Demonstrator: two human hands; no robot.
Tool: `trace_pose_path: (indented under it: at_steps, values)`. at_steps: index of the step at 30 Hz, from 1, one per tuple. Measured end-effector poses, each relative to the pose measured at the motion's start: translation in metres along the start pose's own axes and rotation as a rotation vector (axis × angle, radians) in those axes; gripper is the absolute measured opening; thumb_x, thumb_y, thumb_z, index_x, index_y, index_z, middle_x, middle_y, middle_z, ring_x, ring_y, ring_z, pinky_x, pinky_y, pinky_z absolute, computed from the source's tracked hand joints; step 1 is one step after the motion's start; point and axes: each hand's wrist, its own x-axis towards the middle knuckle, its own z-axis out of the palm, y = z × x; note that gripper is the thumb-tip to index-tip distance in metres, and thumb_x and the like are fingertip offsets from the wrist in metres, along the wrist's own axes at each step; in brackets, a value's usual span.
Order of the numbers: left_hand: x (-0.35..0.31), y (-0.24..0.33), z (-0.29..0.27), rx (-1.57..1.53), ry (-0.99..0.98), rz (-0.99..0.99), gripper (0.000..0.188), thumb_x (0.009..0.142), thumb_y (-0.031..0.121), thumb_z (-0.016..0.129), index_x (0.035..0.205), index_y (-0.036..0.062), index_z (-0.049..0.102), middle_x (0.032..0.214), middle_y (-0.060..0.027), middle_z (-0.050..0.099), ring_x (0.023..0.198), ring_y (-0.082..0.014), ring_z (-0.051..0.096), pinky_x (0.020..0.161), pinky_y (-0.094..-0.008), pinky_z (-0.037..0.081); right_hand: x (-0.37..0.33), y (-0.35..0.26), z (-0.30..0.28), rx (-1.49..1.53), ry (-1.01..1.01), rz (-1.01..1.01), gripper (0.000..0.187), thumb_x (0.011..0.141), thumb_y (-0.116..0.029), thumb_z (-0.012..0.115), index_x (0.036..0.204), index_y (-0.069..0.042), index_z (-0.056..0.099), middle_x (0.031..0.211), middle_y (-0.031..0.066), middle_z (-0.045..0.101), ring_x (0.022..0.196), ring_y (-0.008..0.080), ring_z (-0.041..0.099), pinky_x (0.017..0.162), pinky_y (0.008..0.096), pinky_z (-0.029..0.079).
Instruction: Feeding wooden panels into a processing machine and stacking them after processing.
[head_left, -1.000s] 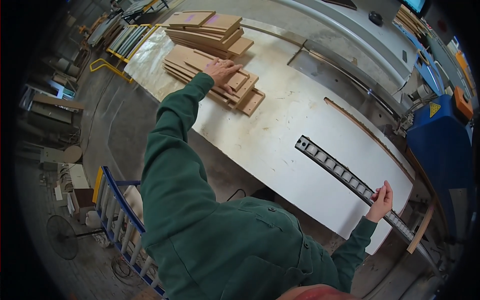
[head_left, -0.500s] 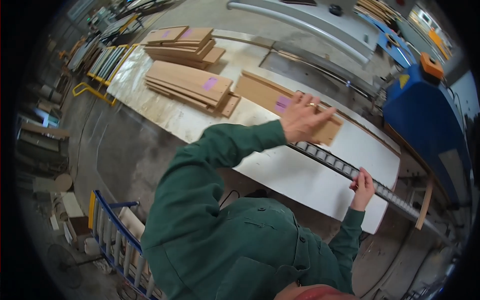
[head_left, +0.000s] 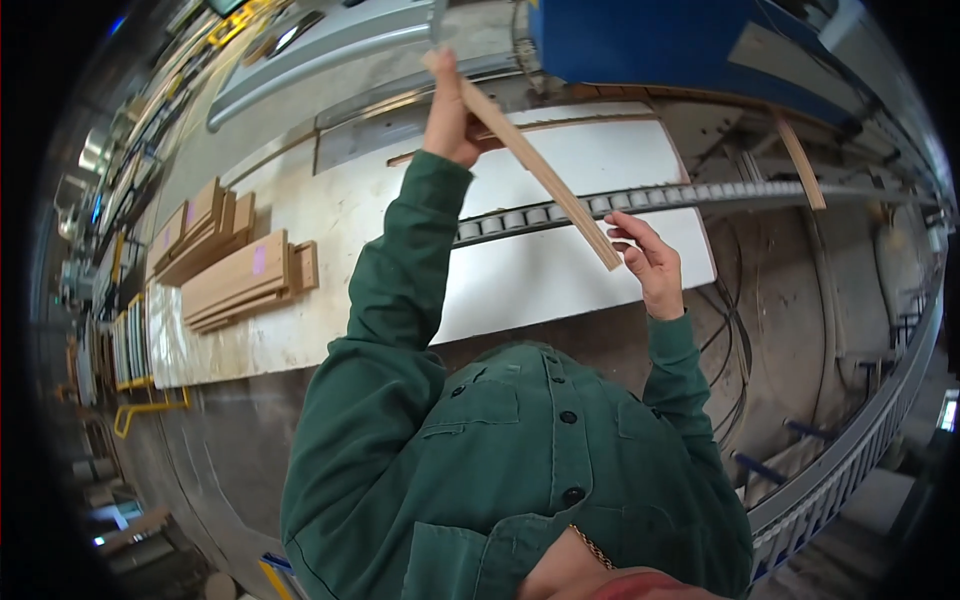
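Observation:
My left hand (head_left: 455, 115) grips a wooden board (head_left: 540, 165) near its far end. The board is raised over the white tabletop (head_left: 590, 155) and turned so that mostly its narrow layered edge shows, slanting from far left to near right. Beside its near end is my right hand (head_left: 655, 265), fingers apart and curved toward the wood. Whether a fingertip touches it I cannot tell. Below the board, a strip of small rollers (head_left: 530, 217) runs across the table.
Two stacks of boards, one nearer (head_left: 235, 285) and one behind it (head_left: 205, 225), lie on the table's left part. A blue machine (head_left: 640, 45) stands beyond the table at far right. A separate wooden strip (head_left: 800, 160) crosses the rollers' far right end. Cables (head_left: 735, 345) hang at right.
My left hand has lifted the board off the table and tipped it on edge. My right hand has left the roller strip and come to the board's near end. The view has swung right.

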Motion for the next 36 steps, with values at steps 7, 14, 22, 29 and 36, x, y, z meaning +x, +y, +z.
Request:
trace_pose_path:
  at_steps: [7, 14, 22, 29, 36]
  values:
    - [0.016, -0.041, -0.015, -0.377, 0.167, -0.442, 0.099, 0.062, 0.069, 0.050, 0.120, -0.0056, 0.021, 0.114, -0.0280, 0.030, 0.102, -0.0438, 0.038, 0.085, -0.0597, 0.031, -0.019, -0.003, -0.007, 0.185, 0.118, -0.075, 0.042, 0.071, -0.011, 0.065, 0.108, 0.001, 0.051, 0.101, 0.0082, 0.050, 0.084, 0.0155, 0.052, 0.073, 0.0241, 0.044]
    - [0.009, -0.065, -0.012, -0.402, 0.228, -0.547, 0.087, 0.066, 0.069, 0.045, 0.119, 0.0020, 0.033, 0.113, -0.0190, 0.042, 0.099, -0.0351, 0.046, 0.084, -0.0479, 0.038, -0.016, -0.017, 0.007, 0.192, 0.199, -0.120, 0.026, 0.069, 0.001, 0.063, 0.095, 0.001, 0.058, 0.093, 0.0059, 0.051, 0.076, 0.0112, 0.050, 0.068, 0.0213, 0.044]
    - [0.002, -0.056, -0.011, -0.507, 0.223, -0.507, 0.087, 0.066, 0.068, 0.047, 0.122, 0.0042, 0.029, 0.116, -0.0199, 0.038, 0.100, -0.0370, 0.044, 0.086, -0.0519, 0.034, -0.017, -0.014, 0.001, 0.289, 0.204, -0.037, 0.020, 0.078, -0.001, 0.054, 0.098, 0.004, 0.055, 0.088, 0.0062, 0.051, 0.077, 0.0145, 0.054, 0.069, 0.0247, 0.046]
    - [-0.039, -0.042, 0.016, -0.148, 0.117, 0.041, 0.064, 0.063, 0.061, 0.058, 0.095, 0.0073, 0.043, 0.076, -0.0034, 0.049, 0.073, -0.0157, 0.052, 0.058, -0.0355, 0.046, -0.049, 0.040, -0.018, 0.470, 0.339, 0.391, 0.045, 0.074, 0.004, 0.039, 0.118, 0.000, 0.041, 0.110, 0.0094, 0.049, 0.099, 0.0182, 0.050, 0.080, 0.0272, 0.043]
    - [-0.076, -0.041, 0.055, 0.008, 0.096, 0.472, 0.076, 0.063, 0.038, 0.071, 0.112, -0.0006, 0.028, 0.092, -0.0105, 0.043, 0.080, -0.0147, 0.046, 0.067, -0.0266, 0.042, -0.056, 0.051, -0.002, 0.146, 0.177, 0.209, 0.055, 0.068, 0.007, 0.056, 0.120, 0.001, 0.039, 0.107, 0.0058, 0.050, 0.093, 0.0139, 0.050, 0.081, 0.0241, 0.039]
